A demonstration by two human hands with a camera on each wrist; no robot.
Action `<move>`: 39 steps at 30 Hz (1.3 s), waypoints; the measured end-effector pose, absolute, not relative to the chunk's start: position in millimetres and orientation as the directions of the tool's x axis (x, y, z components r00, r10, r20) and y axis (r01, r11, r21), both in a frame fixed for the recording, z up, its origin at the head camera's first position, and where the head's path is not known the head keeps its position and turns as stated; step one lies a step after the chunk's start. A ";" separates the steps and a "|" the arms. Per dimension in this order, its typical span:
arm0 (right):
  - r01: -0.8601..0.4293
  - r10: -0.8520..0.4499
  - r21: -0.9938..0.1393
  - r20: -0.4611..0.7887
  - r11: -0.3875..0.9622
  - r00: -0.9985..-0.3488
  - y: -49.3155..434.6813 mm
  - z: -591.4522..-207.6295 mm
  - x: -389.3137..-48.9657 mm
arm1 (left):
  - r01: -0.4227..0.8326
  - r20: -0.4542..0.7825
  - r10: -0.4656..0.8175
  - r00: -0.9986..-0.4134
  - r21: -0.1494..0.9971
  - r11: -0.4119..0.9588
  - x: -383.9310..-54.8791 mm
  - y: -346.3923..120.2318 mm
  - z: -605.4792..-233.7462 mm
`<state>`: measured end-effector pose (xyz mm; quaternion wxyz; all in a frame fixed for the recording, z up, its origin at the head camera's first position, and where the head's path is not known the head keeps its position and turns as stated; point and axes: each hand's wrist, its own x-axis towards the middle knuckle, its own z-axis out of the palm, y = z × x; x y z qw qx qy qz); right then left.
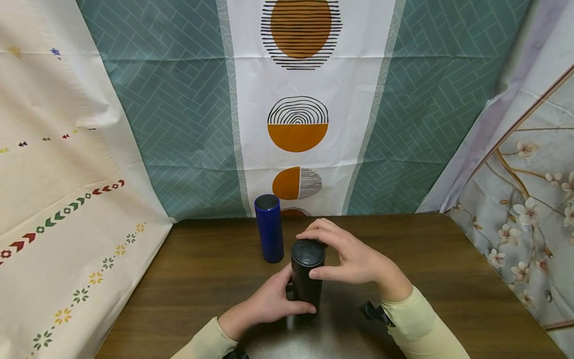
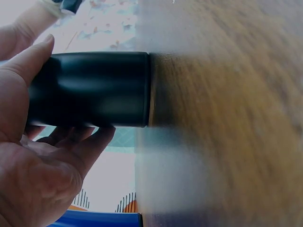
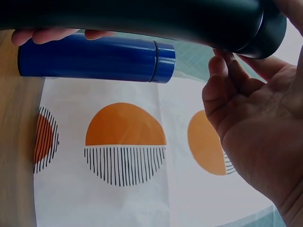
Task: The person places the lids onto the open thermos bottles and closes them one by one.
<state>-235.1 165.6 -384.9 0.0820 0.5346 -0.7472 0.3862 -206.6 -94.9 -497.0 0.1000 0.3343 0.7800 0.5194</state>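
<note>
A black thermos bottle [image 1: 307, 286] stands upright on the brown table, its base at the tabletop in the left wrist view. My left hand [image 1: 274, 298] grips its lower body, thumb on the near side and fingers round the far side. Up at the top, my right hand [image 1: 354, 253] holds the round black lid [image 1: 308, 252] between thumb and fingers. In the right wrist view a thin seam separates the lid [image 3: 273, 30] from the body, and the fingers of the right hand [image 3: 258, 104] curl under it.
Behind and slightly left of the black bottle stands a blue thermos bottle [image 1: 271, 234] with a dark top. The wooden table [image 1: 202, 264] ends at a hanging patterned cloth [image 1: 179, 124] at the back. Cream cloth [image 1: 67, 199] borders the left side, floral cloth [image 1: 524, 234] the right.
</note>
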 end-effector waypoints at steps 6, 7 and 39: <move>-0.851 -0.720 -0.498 0.528 0.167 -0.450 165.1 -383.9 -235.0 | 0.424 0.195 0.625 -0.755 0.873 0.239 -206.9 -94.9 -497.8; -0.851 -0.717 -0.496 0.530 0.171 -0.453 165.0 -383.8 -234.9 | 0.424 0.196 0.626 -0.755 0.874 0.238 -207.0 -94.9 -498.1; -0.874 -0.750 -0.474 0.540 0.104 -0.382 165.5 -388.6 -235.6 | 0.416 0.191 0.624 -0.758 0.878 0.236 -206.0 -94.9 -496.9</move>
